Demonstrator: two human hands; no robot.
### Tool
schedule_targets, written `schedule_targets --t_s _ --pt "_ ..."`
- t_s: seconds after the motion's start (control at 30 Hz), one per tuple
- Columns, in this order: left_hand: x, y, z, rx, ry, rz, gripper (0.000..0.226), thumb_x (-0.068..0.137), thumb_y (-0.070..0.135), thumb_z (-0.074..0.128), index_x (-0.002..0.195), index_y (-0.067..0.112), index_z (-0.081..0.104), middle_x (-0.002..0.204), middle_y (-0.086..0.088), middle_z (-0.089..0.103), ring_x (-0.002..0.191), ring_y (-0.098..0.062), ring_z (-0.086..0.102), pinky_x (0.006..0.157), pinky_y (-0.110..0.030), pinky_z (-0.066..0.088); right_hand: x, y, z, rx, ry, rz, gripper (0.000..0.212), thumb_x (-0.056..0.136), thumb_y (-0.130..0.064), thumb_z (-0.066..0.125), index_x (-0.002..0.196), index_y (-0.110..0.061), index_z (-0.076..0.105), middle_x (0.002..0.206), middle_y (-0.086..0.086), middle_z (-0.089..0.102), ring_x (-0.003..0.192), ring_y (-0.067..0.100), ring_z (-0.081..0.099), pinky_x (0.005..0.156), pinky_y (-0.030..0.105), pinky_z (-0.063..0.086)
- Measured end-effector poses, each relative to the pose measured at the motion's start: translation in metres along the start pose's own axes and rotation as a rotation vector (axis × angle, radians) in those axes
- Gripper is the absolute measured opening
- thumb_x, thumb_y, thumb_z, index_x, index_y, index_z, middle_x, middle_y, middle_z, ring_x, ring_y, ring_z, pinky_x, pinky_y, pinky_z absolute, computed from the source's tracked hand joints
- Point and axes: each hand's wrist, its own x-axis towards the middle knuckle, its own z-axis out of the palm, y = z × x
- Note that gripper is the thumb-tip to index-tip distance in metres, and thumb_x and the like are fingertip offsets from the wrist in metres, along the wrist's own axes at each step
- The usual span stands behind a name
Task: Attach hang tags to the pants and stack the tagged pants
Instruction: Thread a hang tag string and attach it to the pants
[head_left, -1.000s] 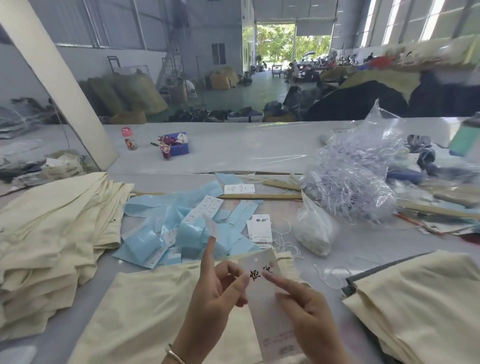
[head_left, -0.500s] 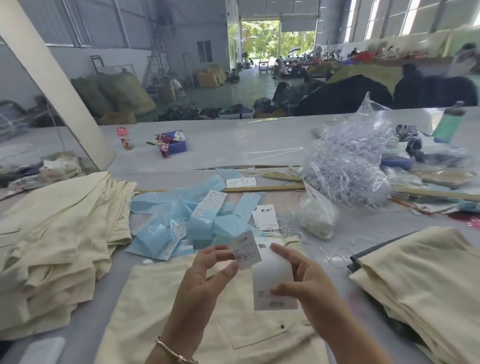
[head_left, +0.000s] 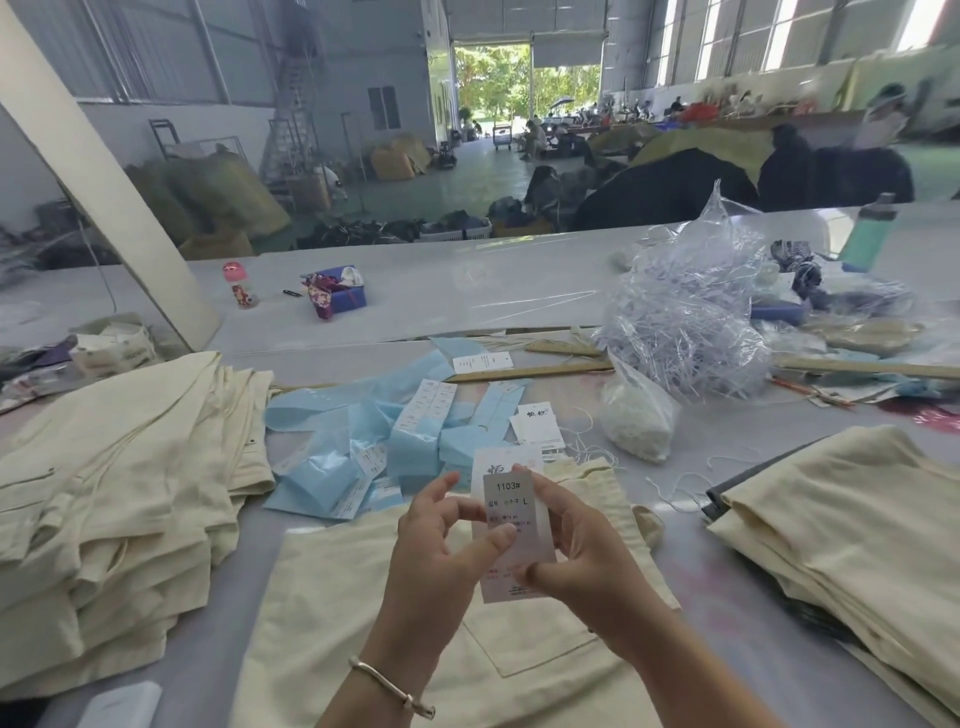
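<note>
Over pants (head_left: 363, 597), hands' grip now stacks tags (head_left: 511, 519).

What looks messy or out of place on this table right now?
The blue tag strips lie in a loose, overlapping heap instead of a stack, and stray white strings trail across the table beside the small bag. Nothing looks damaged.

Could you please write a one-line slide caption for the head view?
Both hands, left and right, hold hang tags above cream pants.
</note>
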Motion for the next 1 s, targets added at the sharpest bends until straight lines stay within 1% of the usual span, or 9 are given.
schedule_targets --t_s 0.23,0.33,0.5,0.63,0.7,0.77,0.87,0.93,1.0 --pt "0.002 -0.003 -0.003 0.130 0.013 0.064 0.028 0.063 0.040 0.076 0.083 0.022 0.068 0.138 0.015 0.044 0.127 -0.012 0.044 0.099 -0.032 0.042 -0.001 -0.003 0.000 0.011 -0.003 -0.044 0.090 0.068 0.026 0.055 0.142 -0.024 0.043 0.114 0.000 0.070 0.101 0.015 0.068 0.076 0.031 0.057" --pt "0.003 -0.004 -0.002 0.207 0.040 0.116 0.020 0.073 0.027 0.083 0.081 0.027 0.065 0.137 0.013 0.044 0.130 -0.009 0.039 0.098 -0.026 0.035 -0.001 -0.005 0.000 0.017 0.000 -0.059 0.088 0.069 0.025 0.058 0.141 -0.023 0.043 0.112 -0.006 0.071 0.101 0.011 0.068 0.074 0.029 0.056" --pt "0.003 -0.002 0.003 0.262 0.086 0.191 0.024 0.071 0.026 0.084 0.078 0.027 0.061 0.134 0.011 0.046 0.129 -0.011 0.041 0.108 -0.038 0.035 -0.003 -0.006 0.002 0.037 0.022 -0.075 0.087 0.069 0.024 0.063 0.141 -0.022 0.044 0.115 -0.002 0.070 0.106 0.012 0.066 0.079 0.031 0.057" --pt "0.003 -0.003 0.007 0.257 0.117 0.238 0.028 0.068 0.026 0.086 0.078 0.027 0.059 0.135 0.009 0.043 0.130 -0.011 0.040 0.107 -0.043 0.038 -0.005 -0.006 0.004 0.076 0.035 -0.099 0.086 0.068 0.023 0.069 0.138 -0.022 0.046 0.117 -0.004 0.069 0.109 0.012 0.065 0.086 0.034 0.056" --pt "0.002 -0.003 0.008 0.247 0.121 0.278 0.029 0.068 0.027 0.086 0.079 0.028 0.059 0.135 0.011 0.041 0.129 -0.005 0.040 0.103 -0.037 0.042 -0.006 -0.006 0.005 0.109 0.044 -0.106 0.086 0.068 0.026 0.067 0.136 -0.022 0.046 0.117 -0.005 0.069 0.108 0.013 0.066 0.084 0.035 0.057" --pt "0.002 -0.004 0.008 0.220 0.121 0.312 0.028 0.068 0.033 0.084 0.081 0.029 0.059 0.136 0.014 0.041 0.125 0.006 0.041 0.094 -0.022 0.044 -0.007 -0.008 0.005 0.135 0.054 -0.119 0.085 0.069 0.028 0.066 0.136 -0.020 0.046 0.117 -0.006 0.069 0.107 0.014 0.066 0.083 0.036 0.057" --pt "0.000 -0.001 0.009 0.149 0.122 0.328 0.031 0.066 0.047 0.075 0.088 0.033 0.059 0.135 0.017 0.043 0.120 -0.001 0.049 0.078 -0.008 0.046 -0.008 -0.012 0.007 0.141 0.060 -0.151 0.084 0.069 0.027 0.065 0.137 -0.019 0.046 0.117 -0.009 0.069 0.107 0.011 0.065 0.084 0.033 0.057" --pt "-0.002 -0.001 0.010 0.126 0.139 0.354 0.035 0.069 0.050 0.075 0.097 0.038 0.057 0.132 0.022 0.045 0.111 -0.007 0.057 0.073 -0.011 0.049 -0.008 -0.015 0.007 0.150 0.059 -0.162 0.083 0.070 0.027 0.065 0.137 -0.018 0.045 0.117 -0.009 0.069 0.107 0.008 0.065 0.082 0.027 0.056" --pt "-0.004 0.002 0.009 0.081 0.126 0.360 0.060 0.070 0.048 0.081 0.121 0.049 0.050 0.124 0.024 0.051 0.100 -0.007 0.063 0.070 -0.015 0.052 -0.009 -0.017 0.008 0.160 0.058 -0.178 0.083 0.070 0.027 0.066 0.137 -0.018 0.047 0.118 -0.008 0.069 0.109 0.008 0.064 0.083 0.022 0.053"
